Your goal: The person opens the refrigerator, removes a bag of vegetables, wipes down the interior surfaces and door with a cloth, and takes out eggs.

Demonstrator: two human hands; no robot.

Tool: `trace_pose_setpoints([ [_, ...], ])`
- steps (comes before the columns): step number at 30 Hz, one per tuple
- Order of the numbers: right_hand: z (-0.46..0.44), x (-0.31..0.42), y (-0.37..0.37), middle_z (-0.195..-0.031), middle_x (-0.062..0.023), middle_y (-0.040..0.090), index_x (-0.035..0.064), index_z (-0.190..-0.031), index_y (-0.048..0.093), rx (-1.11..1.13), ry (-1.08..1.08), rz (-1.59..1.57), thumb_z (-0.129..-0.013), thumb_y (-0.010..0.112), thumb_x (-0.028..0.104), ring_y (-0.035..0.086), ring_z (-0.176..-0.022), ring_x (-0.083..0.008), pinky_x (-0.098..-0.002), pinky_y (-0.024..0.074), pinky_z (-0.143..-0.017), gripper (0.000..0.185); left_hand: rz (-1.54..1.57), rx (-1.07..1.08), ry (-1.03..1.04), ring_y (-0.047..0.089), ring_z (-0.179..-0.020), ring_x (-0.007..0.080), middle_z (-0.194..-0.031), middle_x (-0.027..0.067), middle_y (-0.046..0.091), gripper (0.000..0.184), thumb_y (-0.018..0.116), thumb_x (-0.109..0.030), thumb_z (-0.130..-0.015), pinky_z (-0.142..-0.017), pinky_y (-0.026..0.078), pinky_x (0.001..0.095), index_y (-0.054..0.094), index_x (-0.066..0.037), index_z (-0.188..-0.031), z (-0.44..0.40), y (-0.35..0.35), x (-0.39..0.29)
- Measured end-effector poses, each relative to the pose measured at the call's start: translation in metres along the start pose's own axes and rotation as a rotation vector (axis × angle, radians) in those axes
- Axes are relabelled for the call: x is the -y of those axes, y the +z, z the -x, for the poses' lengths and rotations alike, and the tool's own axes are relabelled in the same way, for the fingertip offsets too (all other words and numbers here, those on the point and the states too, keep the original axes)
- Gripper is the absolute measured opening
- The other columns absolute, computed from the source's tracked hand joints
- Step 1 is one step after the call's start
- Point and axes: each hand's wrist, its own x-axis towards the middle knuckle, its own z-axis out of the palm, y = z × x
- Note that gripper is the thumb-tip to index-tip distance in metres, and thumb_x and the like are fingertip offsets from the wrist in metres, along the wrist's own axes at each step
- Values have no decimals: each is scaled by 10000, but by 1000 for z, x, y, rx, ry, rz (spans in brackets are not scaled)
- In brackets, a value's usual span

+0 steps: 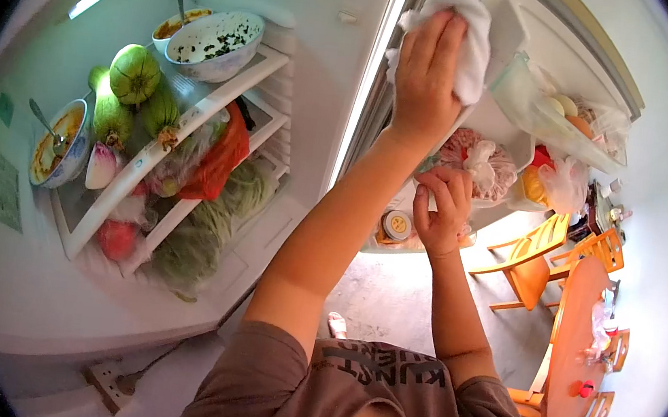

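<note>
So nearest the camera we've got our own brown shirt (364, 383), with print upside down from up here; we can make out "KUNST", but the other lettering is too bent by the folds to read for sure. Biggest thing around is the open fridge (324, 69) on our left, and its door (588, 40) swings out to our right with bins along the inside. Past that there's an oval table (576, 348), well apart from us, with a wooden chair (527, 269) beside it. Back in the fridge, bagged greens (201, 235) sit low down, under the shelf with the green gourds (135, 75). Now the bit that matters: the white cloth (471, 52) is in our left hand (431, 76), bunched under and around the fingers, up at the door's inner edge next to the grey trim. It lies right at that hand, long way running roughly along the edge, fingers pointing away from us. Our left is clearly the nearer one; our right hand (446, 208) is closer in to us, by the lower door bin, fingers curled, and honestly we can't tell if it's gripping anything. Near it there's a small jar (396, 226) with a yellow round mark on the lid, and the label (6, 194) on the fridge wall is too small to read.
</note>
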Motion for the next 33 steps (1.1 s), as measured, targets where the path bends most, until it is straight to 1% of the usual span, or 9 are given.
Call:
trace_pose_setpoints([
  [7,1,-1,2,-847,-80,575,68,-841,636,-60,32,-19,-674,622,-35,533,-767,-262,-342,435,-667,198,-24,169,-129,541,-1020,393,-1190,180,550,409,590,-15,-777,-881,439,464,531,-5,-1182,54,-37,2],
  [12,0,2,4,-857,-86,581,67,-856,639,-63,34,23,-682,621,-33,541,-779,-265,-337,439,-681,201,-18,263,-263,538,-1080,393,-1212,188,559,460,623,-9,-764,-928,432,438,524,-14,-1214,105,-65,4],
  [19,1,1,5,-854,-85,582,64,-843,638,-68,8,15,-677,632,-30,542,-774,-266,-340,442,-677,192,64,199,-348,560,-1033,364,-1135,177,596,434,613,18,-757,-898,443,422,543,-11,-1184,94,-61,5],
  [21,1,0,6,-845,-84,581,61,-830,632,-83,-16,17,-671,635,-32,541,-767,-266,-341,443,-668,184,81,227,-378,551,-1105,346,-1199,168,577,457,611,6,-761,-959,422,389,546,-33,-1211,85,-60,6],
  [22,0,-1,7,-845,-84,581,61,-830,632,-80,-10,11,-671,635,-32,541,-767,-266,-341,443,-668,184,71,161,-322,567,-999,364,-1103,176,607,421,576,52,-735,-871,453,416,574,-28,-1149,72,-55,2],
  [29,2,-7,5,-841,-81,580,59,-818,628,-67,-25,11,-657,639,-35,544,-770,-262,-342,447,-661,187,125,74,-101,588,-967,365,-1059,157,631,414,537,51,-734,-854,466,423,577,-36,-1136,-5,-25,8],
  [31,3,-9,5,-841,-80,580,60,-818,629,-63,-28,16,-653,641,-33,546,-774,-259,-342,449,-662,190,102,87,-45,554,-1080,378,-1171,202,581,412,550,-32,-797,-940,426,424,543,0,-1207,-23,-20,6],
  [32,4,-11,6,-841,-78,580,62,-818,630,-65,-27,8,-651,644,-31,548,-777,-257,-340,450,-662,191,73,37,-8,577,-1040,382,-1111,203,610,399,542,-25,-794,-915,445,419,551,-2,-1192,-32,-16,5],
  [33,6,-12,6,-840,-76,580,63,-818,630,-62,-23,-3,-650,646,-28,549,-779,-254,-338,450,-662,192,72,46,-25,577,-1040,382,-1111,203,610,399,542,-25,-794,-915,445,419,551,-2,-1192,-35,-14,5],
])
